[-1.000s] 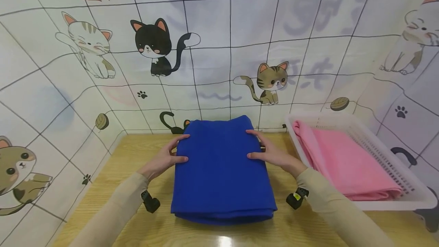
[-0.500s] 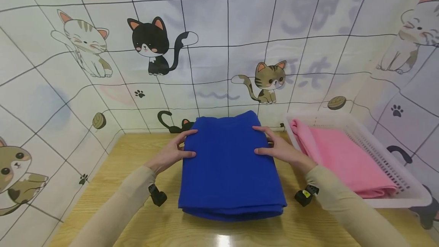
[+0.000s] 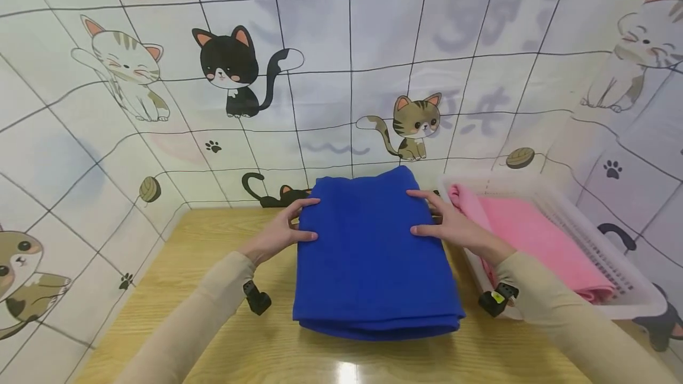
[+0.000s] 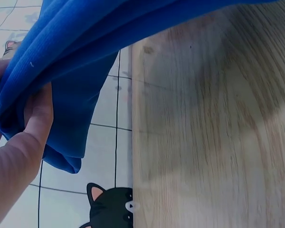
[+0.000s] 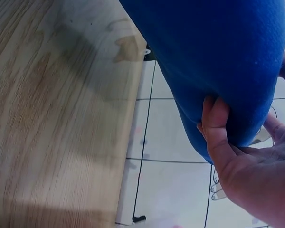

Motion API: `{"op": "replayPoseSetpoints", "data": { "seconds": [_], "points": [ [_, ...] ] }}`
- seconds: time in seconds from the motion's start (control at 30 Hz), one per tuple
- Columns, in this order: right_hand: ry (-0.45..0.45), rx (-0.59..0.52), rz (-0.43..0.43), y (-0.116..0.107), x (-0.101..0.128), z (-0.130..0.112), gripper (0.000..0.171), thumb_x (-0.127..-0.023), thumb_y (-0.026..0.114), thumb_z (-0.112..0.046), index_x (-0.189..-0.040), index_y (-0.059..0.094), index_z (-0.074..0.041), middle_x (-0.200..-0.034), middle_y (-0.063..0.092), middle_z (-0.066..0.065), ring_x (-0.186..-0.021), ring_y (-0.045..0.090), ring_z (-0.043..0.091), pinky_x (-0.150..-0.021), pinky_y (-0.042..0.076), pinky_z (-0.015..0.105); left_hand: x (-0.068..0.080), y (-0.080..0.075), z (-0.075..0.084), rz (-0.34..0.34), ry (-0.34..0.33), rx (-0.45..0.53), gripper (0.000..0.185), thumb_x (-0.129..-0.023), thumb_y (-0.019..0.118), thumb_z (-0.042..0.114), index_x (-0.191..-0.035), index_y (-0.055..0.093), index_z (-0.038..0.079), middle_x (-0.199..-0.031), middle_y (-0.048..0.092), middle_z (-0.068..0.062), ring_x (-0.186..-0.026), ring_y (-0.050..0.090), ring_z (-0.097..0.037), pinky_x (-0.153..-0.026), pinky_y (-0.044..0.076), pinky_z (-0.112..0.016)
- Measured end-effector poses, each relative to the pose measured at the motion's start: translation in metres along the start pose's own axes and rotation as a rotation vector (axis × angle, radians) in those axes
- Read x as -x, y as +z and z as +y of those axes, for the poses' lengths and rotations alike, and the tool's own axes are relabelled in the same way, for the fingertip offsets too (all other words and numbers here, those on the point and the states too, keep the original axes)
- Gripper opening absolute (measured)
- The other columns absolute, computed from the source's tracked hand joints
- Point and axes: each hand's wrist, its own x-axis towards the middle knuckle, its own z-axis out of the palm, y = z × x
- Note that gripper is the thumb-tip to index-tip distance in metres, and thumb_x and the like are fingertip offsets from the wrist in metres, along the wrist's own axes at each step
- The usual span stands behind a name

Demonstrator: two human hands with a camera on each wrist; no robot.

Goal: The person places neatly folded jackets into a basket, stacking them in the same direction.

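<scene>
A thick, folded blue cloth point(image 3: 373, 259) hangs level between my two hands, above the wooden table. My left hand point(image 3: 277, 233) grips its left side, thumb and forefinger over the top. In the left wrist view, fingers of that hand curl under the bunched layers of the cloth point(image 4: 85, 38). On the opposite side my right hand point(image 3: 461, 230) holds the cloth the same way. The right wrist view shows its fingers point(image 5: 217, 118) bent beneath the rounded blue fold, with bare wood visible under the cloth.
A white plastic basket point(image 3: 629, 307) stands at the right of the table point(image 3: 213, 236), with a folded pink cloth point(image 3: 533, 230) inside. My right forearm passes over the basket's near left corner. Walls printed with cartoon cats point(image 3: 235, 70) enclose the back and sides.
Both hands have carried the blue cloth to the right and slightly up in the head view, nearer the basket. The grip looks the same, and the view has shifted slightly.
</scene>
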Motion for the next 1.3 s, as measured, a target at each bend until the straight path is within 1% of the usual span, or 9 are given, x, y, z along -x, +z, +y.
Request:
{"op": "replayPoseSetpoints", "data": {
  "seconds": [0.17, 0.3, 0.5, 0.6, 0.67, 0.87, 0.97, 1.13, 1.3],
  "points": [
    [0.011, 0.003, -0.006, -0.006, 0.002, 0.000, 0.075, -0.090, 0.071, -0.022, -0.152, 0.028, -0.019, -0.146, 0.036, 0.023, -0.133, 0.031, 0.045, -0.095, 0.040, 0.057, -0.003, 0.004, 0.001, 0.000, -0.007, 0.004, 0.075, -0.084, 0.074, 0.002, -0.147, 0.038, 0.022, -0.143, 0.037, -0.018, -0.126, 0.044, -0.037, -0.094, 0.047, -0.046],
    [-0.002, 0.047, 0.011, -0.012, 0.004, -0.001, 0.074, -0.090, 0.069, -0.021, -0.151, 0.029, -0.018, -0.146, 0.035, 0.024, -0.133, 0.030, 0.046, -0.098, 0.037, 0.059, -0.008, 0.009, 0.005, 0.002, -0.007, 0.026, 0.074, -0.085, 0.073, 0.002, -0.146, 0.038, 0.022, -0.143, 0.038, -0.017, -0.126, 0.046, -0.036, -0.094, 0.047, -0.046],
    [0.046, 0.063, 0.046, -0.024, 0.011, -0.005, 0.073, -0.090, 0.069, -0.025, -0.151, 0.031, -0.018, -0.147, 0.026, 0.022, -0.134, 0.022, 0.053, -0.099, 0.027, 0.066, -0.016, 0.017, 0.015, -0.012, -0.003, 0.048, 0.072, -0.086, 0.072, 0.003, -0.146, 0.038, 0.023, -0.145, 0.035, -0.014, -0.126, 0.046, -0.035, -0.094, 0.047, -0.046],
    [0.066, 0.059, 0.046, -0.029, 0.015, -0.005, 0.072, -0.090, 0.070, -0.026, -0.151, 0.031, -0.018, -0.148, 0.021, 0.020, -0.135, 0.019, 0.053, -0.100, 0.024, 0.068, -0.020, 0.021, 0.019, -0.024, 0.011, 0.043, 0.070, -0.087, 0.071, 0.003, -0.146, 0.039, 0.023, -0.148, 0.031, -0.011, -0.126, 0.046, -0.035, -0.093, 0.047, -0.046],
    [0.078, 0.059, 0.039, -0.034, 0.017, -0.006, 0.073, -0.091, 0.069, -0.027, -0.151, 0.030, -0.019, -0.151, 0.020, 0.021, -0.137, 0.017, 0.052, -0.100, 0.023, 0.069, -0.023, 0.023, 0.021, -0.032, 0.018, 0.045, 0.069, -0.088, 0.070, 0.003, -0.146, 0.039, 0.023, -0.149, 0.030, -0.009, -0.125, 0.047, -0.035, -0.093, 0.047, -0.046],
    [0.096, 0.097, 0.037, -0.044, 0.022, -0.010, 0.073, -0.092, 0.067, -0.028, -0.152, 0.026, -0.018, -0.151, 0.018, 0.031, -0.135, 0.018, 0.054, -0.098, 0.025, 0.070, -0.030, 0.030, 0.028, -0.056, 0.040, 0.066, 0.067, -0.089, 0.068, 0.002, -0.146, 0.039, 0.024, -0.147, 0.032, -0.009, -0.122, 0.051, -0.034, -0.092, 0.048, -0.045],
    [0.101, 0.096, 0.038, -0.049, 0.025, -0.012, 0.071, -0.093, 0.066, -0.026, -0.152, 0.026, -0.016, -0.151, 0.017, 0.032, -0.134, 0.018, 0.056, -0.097, 0.026, 0.070, -0.032, 0.033, 0.032, -0.063, 0.055, 0.062, 0.067, -0.089, 0.068, 0.003, -0.146, 0.039, 0.023, -0.146, 0.035, -0.011, -0.122, 0.051, -0.032, -0.093, 0.048, -0.045],
    [0.108, 0.097, 0.036, -0.057, 0.029, -0.014, 0.072, -0.094, 0.064, -0.025, -0.153, 0.024, -0.017, -0.150, 0.021, 0.031, -0.132, 0.023, 0.056, -0.095, 0.030, 0.069, -0.036, 0.039, 0.038, -0.080, 0.074, 0.062, 0.067, -0.090, 0.067, 0.003, -0.147, 0.036, 0.022, -0.143, 0.040, -0.013, -0.124, 0.050, -0.030, -0.095, 0.046, -0.044],
    [0.114, 0.139, 0.050, -0.065, 0.033, -0.013, 0.072, -0.094, 0.064, -0.026, -0.153, 0.022, -0.016, -0.148, 0.025, 0.032, -0.131, 0.024, 0.056, -0.093, 0.032, 0.070, -0.041, 0.044, 0.041, -0.080, 0.086, 0.070, 0.066, -0.090, 0.067, 0.002, -0.146, 0.038, 0.023, -0.139, 0.044, -0.013, -0.121, 0.052, -0.029, -0.095, 0.047, -0.043]
  ]
}}
